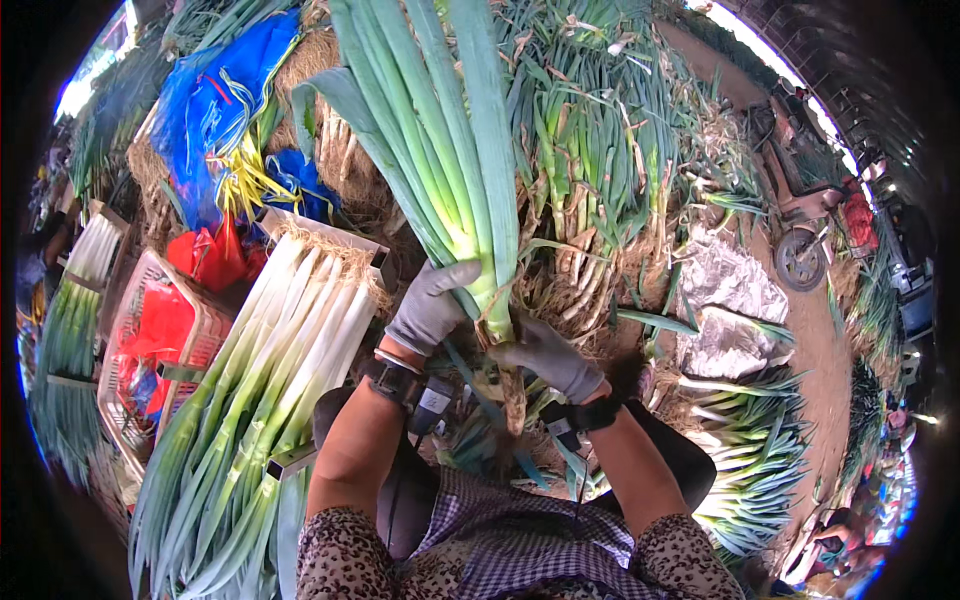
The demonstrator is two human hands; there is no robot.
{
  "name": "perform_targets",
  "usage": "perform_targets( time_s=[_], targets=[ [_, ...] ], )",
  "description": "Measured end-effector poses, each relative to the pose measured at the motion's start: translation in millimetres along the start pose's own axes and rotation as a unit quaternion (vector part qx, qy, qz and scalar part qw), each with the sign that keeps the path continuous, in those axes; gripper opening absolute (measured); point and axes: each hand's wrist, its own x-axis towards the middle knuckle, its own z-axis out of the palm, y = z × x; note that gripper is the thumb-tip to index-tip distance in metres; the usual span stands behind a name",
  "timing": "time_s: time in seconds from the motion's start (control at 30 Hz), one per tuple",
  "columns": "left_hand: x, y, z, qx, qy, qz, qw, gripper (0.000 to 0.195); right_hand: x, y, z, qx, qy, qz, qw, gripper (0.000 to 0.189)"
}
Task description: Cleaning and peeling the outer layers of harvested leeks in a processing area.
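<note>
My left hand [433, 306], in a grey glove, is closed round the lower stalk of a large green onion [457, 210], whose leaves point away from me. My right hand [551, 358], gloved too, holds at the lower end of the same plant, where a brownish outer layer [514, 397] hangs down. The root tip is hidden by my fingers. To the left, green onions with white stalks [300, 322] lie side by side on a metal-framed rack [292, 459], their roots against its far end plate. Unpeeled green onions [592, 165] with dry, soil-coloured roots are heaped beyond my hands.
A pink plastic crate [210, 330] with red bags stands left, near a second rack of onions [79, 277]. Blue mesh bags [217, 97] lie on the heap. At right are silvery sheeting [727, 285], an onion pile [757, 457] and a parked vehicle [802, 202]. People sit far lower right.
</note>
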Motion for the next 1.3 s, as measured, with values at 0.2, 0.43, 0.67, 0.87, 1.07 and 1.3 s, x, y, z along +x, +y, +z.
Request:
perform_targets(
  time_s=[0.2,0.43,0.67,0.87,1.07,1.3],
  targets=[
    [3,-4,12,0.183,0.011,0.024,0.983,0.033,6,-36,7,-0.051,0.283,-0.122,0.95,0.027],
    [13,-5,11,0.144,0.036,0.037,0.988,0.043,-19,67,-66,-0.104,0.339,0.063,0.933,0.021],
    [8,-8,9,-0.014,-0.072,-0.005,0.997,0.057,-11,9,-19,-0.057,0.001,0.045,0.997,0.064],
    [12,-10,24,0.11,-0.037,0.061,0.991,0.088,-2,13,-1,-0.38,0.321,-0.173,0.85,0.04],
    [17,-11,1,0.063,0.055,0.003,0.996,0.037,11,-16,0,0.053,0.16,-0.129,0.977,0.035],
    [18,-10,13,0.092,0.101,0.021,0.99,0.031,26,-14,-1,0.103,0.14,-0.13,0.976,0.04]
  ],
)
